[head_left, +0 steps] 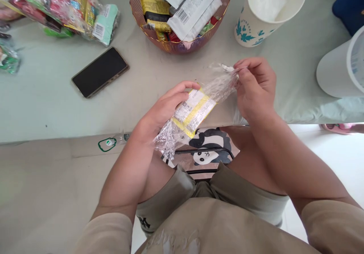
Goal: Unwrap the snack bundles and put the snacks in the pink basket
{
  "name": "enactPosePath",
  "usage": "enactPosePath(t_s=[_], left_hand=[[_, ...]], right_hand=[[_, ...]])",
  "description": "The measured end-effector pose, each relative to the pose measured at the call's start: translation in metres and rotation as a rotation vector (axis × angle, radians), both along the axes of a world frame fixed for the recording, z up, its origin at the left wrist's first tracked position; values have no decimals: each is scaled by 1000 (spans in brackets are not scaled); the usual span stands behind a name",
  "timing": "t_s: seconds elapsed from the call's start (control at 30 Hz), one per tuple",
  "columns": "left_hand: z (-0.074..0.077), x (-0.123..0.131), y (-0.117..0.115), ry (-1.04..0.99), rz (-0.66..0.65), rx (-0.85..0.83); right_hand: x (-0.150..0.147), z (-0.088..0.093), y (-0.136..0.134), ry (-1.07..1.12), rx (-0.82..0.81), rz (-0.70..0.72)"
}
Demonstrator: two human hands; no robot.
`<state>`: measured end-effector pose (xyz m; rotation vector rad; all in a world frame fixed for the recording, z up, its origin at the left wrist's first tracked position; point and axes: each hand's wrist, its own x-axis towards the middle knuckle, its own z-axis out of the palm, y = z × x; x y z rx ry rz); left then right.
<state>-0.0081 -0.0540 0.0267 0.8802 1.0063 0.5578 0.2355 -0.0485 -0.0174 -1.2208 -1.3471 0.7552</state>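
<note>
A yellow-and-white snack packet (196, 109) lies inside a clear plastic bag (223, 83), held above my lap at the table's front edge. My left hand (170, 104) grips the packet through the plastic, fingers along its upper side and thumb hidden beneath. With thumb and forefinger pinched, my right hand (254, 87) holds the gathered end of the bag, which is stretched between both hands. The bag's other end hangs crumpled below my left wrist.
Snack packets fill a pinkish glass bowl (182, 48). Right of it are a paper cup (247, 30) with tissue inside and a white container (335, 68). A phone (100, 71) and bagged snacks (65, 7) lie left. Below the table edge shows a panda-print surface (213, 157).
</note>
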Motion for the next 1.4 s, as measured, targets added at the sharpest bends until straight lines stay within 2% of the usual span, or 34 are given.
enactPosePath(t_s=[0.07,0.17,0.3,0.37,0.43,0.5,0.57,0.67,0.73,0.8,0.93,1.1,1.17,1.27,1.33,1.4], left_hand=[[3,0,0,10,13,-25],[9,1,3,27,37,-50],[9,4,9,75,152,-12],[2,5,12,77,260,74],[-8,4,12,80,340,222],[-18,3,11,118,344,390],[-24,3,8,171,291,514],[-28,5,4,208,217,590],[-28,7,3,224,186,601],[-28,8,2,235,167,600],[-27,7,3,247,160,567],[-30,0,14,302,150,388],[-32,-4,17,297,126,370],[-33,-10,13,375,119,552],[-29,-11,5,566,216,776],[-18,-7,-4,734,308,919]], right_hand=[[1,3,0,62,-66,37],[-3,18,-2,236,-193,39],[-9,35,-2,467,-355,-63],[-7,34,0,513,-328,-165],[-4,29,1,460,-220,-276],[-4,23,-2,322,-100,-309],[-9,20,-10,136,-85,-209],[-24,26,-22,-186,-222,-20],[-31,32,-28,-338,-320,36],[-34,39,-30,-364,-412,87],[-28,50,-28,-251,-552,191],[-14,54,-27,-233,-563,72],[-8,52,-29,-257,-582,41],[0,50,-34,-319,-588,28],[5,49,-38,-351,-582,37],[7,49,-40,-373,-577,55]])
